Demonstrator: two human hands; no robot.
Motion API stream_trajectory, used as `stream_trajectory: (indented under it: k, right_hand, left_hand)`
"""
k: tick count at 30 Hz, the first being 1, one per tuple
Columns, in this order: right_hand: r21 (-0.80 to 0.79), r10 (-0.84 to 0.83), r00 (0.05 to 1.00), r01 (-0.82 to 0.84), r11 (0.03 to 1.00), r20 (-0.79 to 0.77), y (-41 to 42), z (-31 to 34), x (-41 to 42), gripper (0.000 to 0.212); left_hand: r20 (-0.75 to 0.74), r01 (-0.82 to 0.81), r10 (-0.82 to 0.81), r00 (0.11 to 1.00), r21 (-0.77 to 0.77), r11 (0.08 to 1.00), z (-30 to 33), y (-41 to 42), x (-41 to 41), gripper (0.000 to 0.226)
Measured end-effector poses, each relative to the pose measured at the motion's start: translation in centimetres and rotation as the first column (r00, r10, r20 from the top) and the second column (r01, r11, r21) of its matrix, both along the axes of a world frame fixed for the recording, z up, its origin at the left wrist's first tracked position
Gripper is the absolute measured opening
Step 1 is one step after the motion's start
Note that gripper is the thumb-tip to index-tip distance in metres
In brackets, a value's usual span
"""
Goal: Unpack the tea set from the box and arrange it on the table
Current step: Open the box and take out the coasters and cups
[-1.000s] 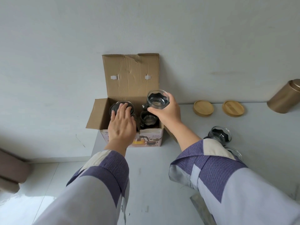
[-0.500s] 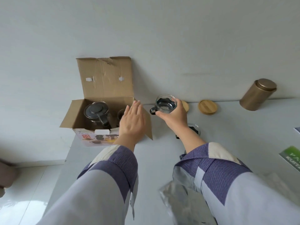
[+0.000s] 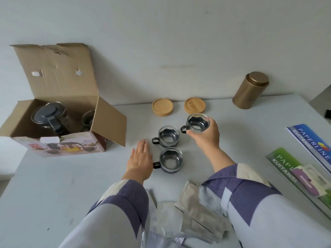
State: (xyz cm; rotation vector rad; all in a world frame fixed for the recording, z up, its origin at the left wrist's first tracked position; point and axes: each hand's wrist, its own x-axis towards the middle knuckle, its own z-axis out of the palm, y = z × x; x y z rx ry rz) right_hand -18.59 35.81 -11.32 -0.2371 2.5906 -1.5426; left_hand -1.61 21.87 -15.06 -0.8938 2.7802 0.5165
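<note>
My right hand (image 3: 206, 138) grips a glass cup with a black holder (image 3: 197, 122) just above the table, right of the other cups. Two matching cups stand on the table: one at the back (image 3: 168, 136), one nearer me (image 3: 171, 160). My left hand (image 3: 140, 161) lies flat and open on the table, its edge by the near cup's handle. The open cardboard box (image 3: 59, 147) sits at the left. Inside it are a glass teapot with a dark lid (image 3: 48, 117) and another cup (image 3: 87, 119), partly hidden by a flap.
Two round wooden coasters (image 3: 162, 106) (image 3: 194, 105) lie by the wall. A gold tin (image 3: 250, 90) stands at the back right. Receipt books (image 3: 311, 140) and a packet lie along the right edge. Foil and plastic pouches (image 3: 193, 217) lie near me.
My right hand carried the cup from the box rightward over the table, lowering it beside the two standing cups. My left hand left the box and now rests flat on the table.
</note>
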Motion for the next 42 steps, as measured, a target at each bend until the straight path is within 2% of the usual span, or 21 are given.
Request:
stream_trajectory:
  k: [7, 17, 19, 24, 27, 31, 35, 39, 42]
  right_hand:
    - [0.039, -0.027, 0.999, 0.026, 0.999, 0.030, 2.0, -3.3, -1.1, 0.075]
    - [0.030, -0.026, 1.000, 0.026, 0.999, 0.000, 2.0, -5.1, -1.5, 0.078]
    - [0.037, -0.011, 1.000, 0.011, 0.999, 0.001, 2.1, -5.2, -1.6, 0.086]
    - [0.029, 0.033, 0.997, -0.035, 0.999, 0.065, 2.5, -4.4, -1.4, 0.122]
    - [0.028, 0.040, 0.997, -0.042, 0.999, 0.070, 2.9, -3.7, -1.0, 0.129]
    - [0.104, 0.021, 1.000, -0.021, 0.994, 0.004, 3.0, -2.0, -0.2, 0.115]
    - [0.186, -0.022, 0.998, 0.033, 0.982, -0.061, 1.6, 0.7, 1.3, 0.086]
    - [0.268, 0.117, 0.985, -0.080, 0.960, -0.124, -2.0, 3.2, 4.1, 0.074]
    - [0.235, 0.288, 0.947, -0.250, 0.939, -0.141, -6.4, 4.7, 7.1, 0.070]
  left_hand:
    - [0.051, 0.051, -0.047, 0.998, -0.073, 0.996, -1.8, -0.4, -0.2, 0.060]
    - [0.061, 0.057, -0.051, 0.997, -0.091, 0.994, -1.9, -0.2, -0.1, 0.060]
    - [0.062, 0.058, -0.052, 0.997, -0.089, 0.994, -2.0, -0.2, -0.1, 0.060]
    - [0.066, 0.057, -0.052, 0.996, -0.086, 0.995, -2.0, -0.3, -0.1, 0.060]
    - [0.084, 0.065, -0.058, 0.995, -0.081, 0.995, -1.9, -0.3, -0.2, 0.060]
    - [0.103, 0.074, -0.070, 0.992, -0.035, 0.997, -1.2, -0.7, -0.5, 0.062]
    - [0.090, 0.057, -0.059, 0.994, 0.021, 0.998, 0.8, -1.7, -0.3, 0.059]
    - [-0.087, -0.035, 0.035, 0.996, -0.008, 0.999, 3.8, -3.3, 1.6, 0.045]
    - [-0.260, -0.062, 0.033, 0.965, -0.106, 0.992, 6.5, -5.4, 3.9, 0.042]
